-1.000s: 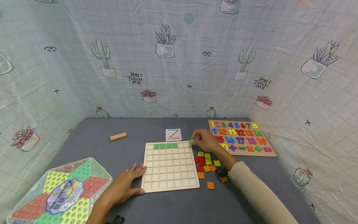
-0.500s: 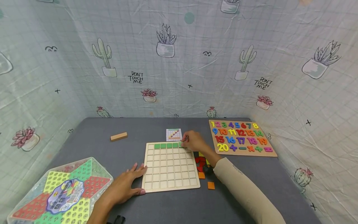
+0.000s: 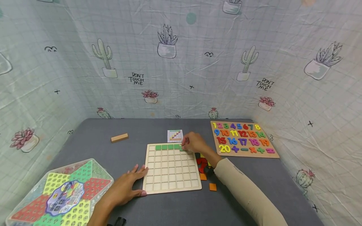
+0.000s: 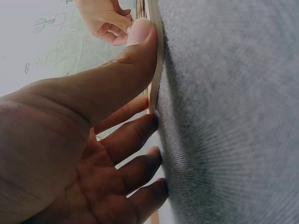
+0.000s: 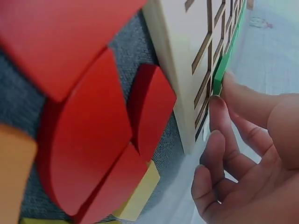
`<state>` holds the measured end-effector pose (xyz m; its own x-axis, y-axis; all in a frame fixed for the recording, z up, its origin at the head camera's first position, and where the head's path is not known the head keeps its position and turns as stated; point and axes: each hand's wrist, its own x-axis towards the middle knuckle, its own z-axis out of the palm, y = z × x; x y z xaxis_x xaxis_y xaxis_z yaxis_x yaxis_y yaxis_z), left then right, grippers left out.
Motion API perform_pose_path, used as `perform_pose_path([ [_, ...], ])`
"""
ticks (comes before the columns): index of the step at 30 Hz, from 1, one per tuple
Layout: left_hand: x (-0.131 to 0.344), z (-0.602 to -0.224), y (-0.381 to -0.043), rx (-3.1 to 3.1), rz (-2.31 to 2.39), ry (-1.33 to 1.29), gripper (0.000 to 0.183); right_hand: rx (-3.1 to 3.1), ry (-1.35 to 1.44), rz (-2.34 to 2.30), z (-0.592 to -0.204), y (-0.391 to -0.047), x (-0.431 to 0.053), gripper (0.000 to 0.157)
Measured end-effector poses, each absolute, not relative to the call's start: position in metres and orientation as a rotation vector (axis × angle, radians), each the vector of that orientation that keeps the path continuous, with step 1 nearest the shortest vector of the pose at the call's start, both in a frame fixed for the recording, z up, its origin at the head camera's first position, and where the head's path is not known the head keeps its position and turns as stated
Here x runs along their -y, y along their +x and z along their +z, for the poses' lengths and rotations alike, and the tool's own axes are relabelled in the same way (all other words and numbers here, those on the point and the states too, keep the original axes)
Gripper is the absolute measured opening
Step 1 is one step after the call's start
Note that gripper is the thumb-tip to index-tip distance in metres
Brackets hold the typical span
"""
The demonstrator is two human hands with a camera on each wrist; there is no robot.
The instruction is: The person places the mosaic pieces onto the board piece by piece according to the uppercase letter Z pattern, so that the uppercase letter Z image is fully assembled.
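A pale wooden grid board [image 3: 172, 171] lies on the grey table, with several green square tiles [image 3: 167, 147] in its far row. My right hand [image 3: 194, 143] pinches another green tile [image 5: 223, 73] between thumb and fingers at that row, to the right of the others. In the right wrist view the tile stands tilted against the grid slots. My left hand [image 3: 127, 185] rests at the board's left edge, thumb touching the near corner and fingers spread along the side. A small printed pattern card [image 3: 174, 136] lies just beyond the board.
Red curved pieces [image 3: 201, 164], orange squares [image 3: 212, 187] and partly hidden yellow ones lie right of the board. A number puzzle board [image 3: 244, 139] is at the back right, a wooden block [image 3: 119, 138] at the back left, a star-patterned game box [image 3: 63, 191] at the near left.
My right hand has moved left from the board's far right corner, bringing the green tile to the row of green tiles, where it now tilts. The left hand stays put.
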<state>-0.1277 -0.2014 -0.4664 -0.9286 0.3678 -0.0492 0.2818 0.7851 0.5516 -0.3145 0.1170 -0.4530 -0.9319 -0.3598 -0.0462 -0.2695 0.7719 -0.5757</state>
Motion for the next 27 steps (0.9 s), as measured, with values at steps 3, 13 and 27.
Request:
perform_pose_path([
  [3,0.202,-0.467,-0.128,-2.820,0.838,0.518,0.089,-2.806,-0.478,-0.885,-0.454,-0.316,-0.115,0.009],
  [13,0.202,-0.469,-0.125,-2.830,0.836,0.516,0.088,-2.800,-0.479,-0.834,-0.455,-0.323,-0.114,0.010],
  [27,0.202,-0.466,-0.126,-2.831,0.828,0.520,0.089,-2.829,-0.503,-0.746,-0.455,-0.328,-0.113,0.020],
])
